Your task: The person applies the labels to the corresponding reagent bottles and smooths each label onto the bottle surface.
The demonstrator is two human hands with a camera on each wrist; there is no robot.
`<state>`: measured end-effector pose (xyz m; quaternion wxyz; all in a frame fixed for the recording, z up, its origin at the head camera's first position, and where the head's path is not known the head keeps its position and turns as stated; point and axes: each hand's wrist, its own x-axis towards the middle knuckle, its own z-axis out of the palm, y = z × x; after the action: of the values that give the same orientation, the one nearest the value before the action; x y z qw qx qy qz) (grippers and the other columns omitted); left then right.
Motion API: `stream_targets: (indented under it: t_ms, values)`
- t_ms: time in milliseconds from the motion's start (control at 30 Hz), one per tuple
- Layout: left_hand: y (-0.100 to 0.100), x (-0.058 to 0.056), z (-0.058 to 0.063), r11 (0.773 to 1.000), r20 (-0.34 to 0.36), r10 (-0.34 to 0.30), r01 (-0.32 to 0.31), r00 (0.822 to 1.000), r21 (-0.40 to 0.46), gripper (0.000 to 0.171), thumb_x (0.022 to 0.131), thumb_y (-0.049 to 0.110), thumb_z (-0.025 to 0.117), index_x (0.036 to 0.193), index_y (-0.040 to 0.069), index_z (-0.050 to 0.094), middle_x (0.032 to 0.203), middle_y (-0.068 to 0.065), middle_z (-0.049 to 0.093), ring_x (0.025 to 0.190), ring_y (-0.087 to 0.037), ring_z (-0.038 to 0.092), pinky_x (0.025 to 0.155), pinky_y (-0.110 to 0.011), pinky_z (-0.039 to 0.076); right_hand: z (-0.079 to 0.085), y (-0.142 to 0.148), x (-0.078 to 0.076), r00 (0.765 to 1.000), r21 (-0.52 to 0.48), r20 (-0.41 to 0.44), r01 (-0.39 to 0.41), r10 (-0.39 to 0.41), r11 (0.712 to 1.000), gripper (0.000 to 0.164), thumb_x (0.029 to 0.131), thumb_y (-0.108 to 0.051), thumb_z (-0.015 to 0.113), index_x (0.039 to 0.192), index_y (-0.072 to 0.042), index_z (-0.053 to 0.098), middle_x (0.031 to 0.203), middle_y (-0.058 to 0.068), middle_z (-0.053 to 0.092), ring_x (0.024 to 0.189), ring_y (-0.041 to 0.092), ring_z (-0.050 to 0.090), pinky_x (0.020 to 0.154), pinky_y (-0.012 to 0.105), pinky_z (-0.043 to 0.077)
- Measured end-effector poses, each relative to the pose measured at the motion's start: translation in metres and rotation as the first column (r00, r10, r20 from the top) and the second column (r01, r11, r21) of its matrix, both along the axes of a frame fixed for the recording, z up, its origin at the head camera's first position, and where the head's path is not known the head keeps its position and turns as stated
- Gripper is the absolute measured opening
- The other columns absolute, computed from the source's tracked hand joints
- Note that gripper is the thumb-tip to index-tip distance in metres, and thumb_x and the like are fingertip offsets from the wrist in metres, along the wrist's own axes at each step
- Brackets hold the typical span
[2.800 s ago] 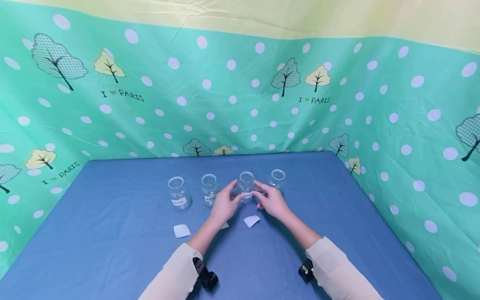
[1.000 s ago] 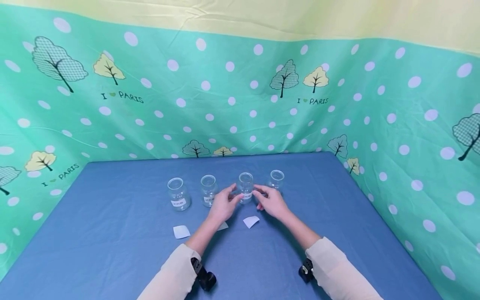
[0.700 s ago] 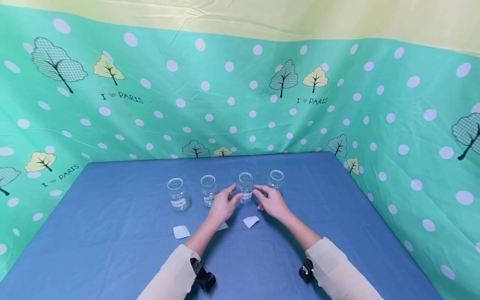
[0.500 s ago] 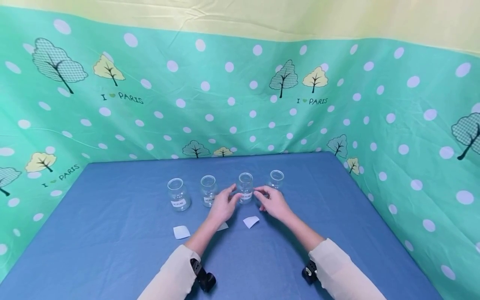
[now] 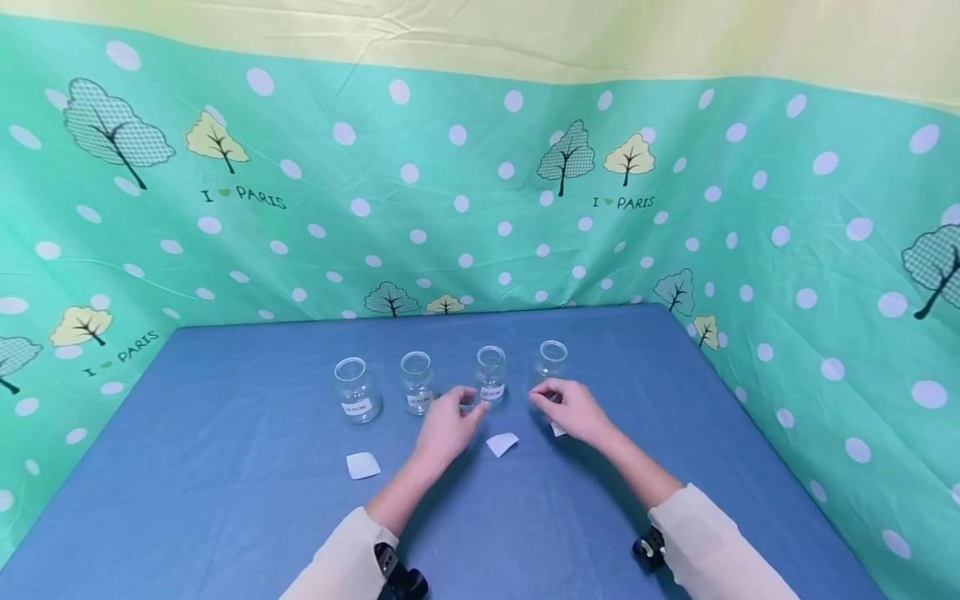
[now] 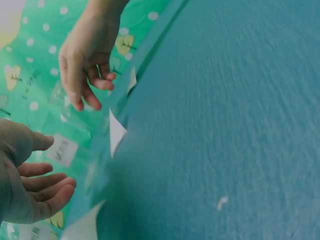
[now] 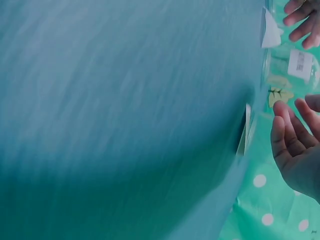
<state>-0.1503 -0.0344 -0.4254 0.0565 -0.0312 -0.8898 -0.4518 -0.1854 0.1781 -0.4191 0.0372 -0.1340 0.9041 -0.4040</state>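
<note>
A glass jar (image 5: pixel 491 362) with a white printed label (image 5: pixel 492 392) stands third from the left. My left hand (image 5: pixel 447 429) is just in front of it on the left, fingers loose and parted, holding nothing. In front of the rightmost jar (image 5: pixel 553 358) is my right hand (image 5: pixel 573 410), fingers bent, covering that jar's lower front. The right wrist view shows no object between the right hand's (image 7: pixel 300 145) relaxed fingers. Below this hand lies a small white paper piece (image 5: pixel 557 429), partly hidden by it.
Two more labelled glass jars stand to the left, one at the far left (image 5: pixel 357 392) and another (image 5: pixel 417 385) beside my left hand. White paper pieces lie on the blue table (image 5: pixel 247 500), at left (image 5: pixel 363 465) and centre (image 5: pixel 502 443). A patterned curtain (image 5: pixel 457 200) hangs behind.
My right hand has left the third jar and moved right, to the front of the rightmost jar. My left hand has drawn back slightly from the third jar, which stays in place.
</note>
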Motion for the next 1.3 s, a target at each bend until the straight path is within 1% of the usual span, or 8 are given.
stream_targets:
  t_ms: [133,300,467,600,800,1033,1200,1300]
  values:
    - [0.007,0.004,0.007,0.993,-0.01,-0.114,0.113,0.993,-0.022,0.031,0.086,0.027,0.067,0.106,0.003,0.065,0.1,-0.011,0.069,0.083,-0.021,0.066,0.07,-0.032,0.053,0.002,0.014,0.001,1.0,0.053,-0.02,-0.021,0.022,0.998,0.019,0.089,-0.021,0.063,0.099,-0.007,0.07,0.088,0.005,0.069,0.069,0.01,0.057,0.062,0.025,0.047]
    - [0.021,0.003,0.01,0.958,-0.012,-0.256,0.252,0.967,-0.135,0.031,0.087,0.027,0.066,0.109,0.005,0.065,0.103,-0.009,0.068,0.09,-0.022,0.065,0.077,-0.033,0.052,0.001,0.032,-0.002,0.998,0.081,0.003,-0.057,0.057,0.995,0.018,0.088,-0.02,0.064,0.1,-0.007,0.07,0.093,0.006,0.069,0.072,0.012,0.059,0.062,0.025,0.048]
    - [0.04,-0.001,0.01,0.922,-0.01,-0.319,0.308,0.948,-0.234,0.031,0.087,0.027,0.066,0.11,0.006,0.065,0.104,-0.007,0.068,0.095,-0.021,0.064,0.081,-0.034,0.051,-0.004,0.048,-0.005,0.995,0.104,0.048,-0.096,0.092,0.99,0.021,0.087,-0.021,0.065,0.102,-0.006,0.068,0.097,0.008,0.068,0.072,0.012,0.057,0.059,0.024,0.047]
    - [0.055,-0.005,0.01,0.885,-0.008,-0.365,0.344,0.931,-0.313,0.031,0.086,0.028,0.067,0.109,0.008,0.065,0.104,-0.006,0.067,0.096,-0.019,0.063,0.083,-0.032,0.05,-0.006,0.057,-0.003,0.992,0.136,0.047,-0.124,0.119,0.983,0.021,0.084,-0.017,0.068,0.101,-0.004,0.068,0.097,0.01,0.066,0.069,0.013,0.055,0.057,0.024,0.046]
    - [0.074,-0.012,0.005,0.846,0.045,-0.382,0.369,0.923,-0.385,0.03,0.084,0.03,0.069,0.108,0.012,0.064,0.101,-0.003,0.065,0.093,-0.015,0.062,0.078,-0.028,0.05,-0.008,0.064,-0.004,0.988,0.185,0.034,-0.154,0.15,0.971,0.026,0.08,-0.018,0.072,0.102,-0.004,0.067,0.088,0.009,0.06,0.07,0.013,0.05,0.06,0.023,0.043]
    - [0.085,-0.019,-0.003,0.805,0.063,-0.374,0.358,0.925,-0.474,0.032,0.081,0.032,0.071,0.105,0.011,0.065,0.093,-0.001,0.062,0.084,-0.013,0.059,0.072,-0.025,0.048,-0.013,0.065,-0.007,0.986,0.251,0.049,-0.167,0.16,0.953,0.03,0.078,-0.02,0.075,0.105,-0.007,0.067,0.083,0.006,0.055,0.074,0.014,0.046,0.064,0.026,0.039]
    - [0.089,-0.021,-0.007,0.788,0.074,-0.345,0.331,0.936,-0.519,0.03,0.08,0.033,0.073,0.101,0.012,0.066,0.092,-0.002,0.062,0.083,-0.016,0.06,0.071,-0.027,0.048,-0.015,0.065,-0.006,0.984,0.263,0.055,-0.176,0.168,0.948,0.029,0.078,-0.02,0.075,0.104,-0.009,0.068,0.082,0.005,0.053,0.072,0.013,0.044,0.062,0.026,0.037]
    - [0.09,-0.021,-0.009,0.788,0.081,-0.326,0.318,0.942,-0.527,0.028,0.08,0.033,0.073,0.099,0.013,0.067,0.093,-0.003,0.062,0.085,-0.018,0.059,0.072,-0.029,0.048,-0.015,0.064,-0.007,0.983,0.268,0.062,-0.185,0.175,0.945,0.026,0.079,-0.021,0.074,0.102,-0.011,0.069,0.082,0.005,0.053,0.071,0.013,0.044,0.062,0.026,0.037]
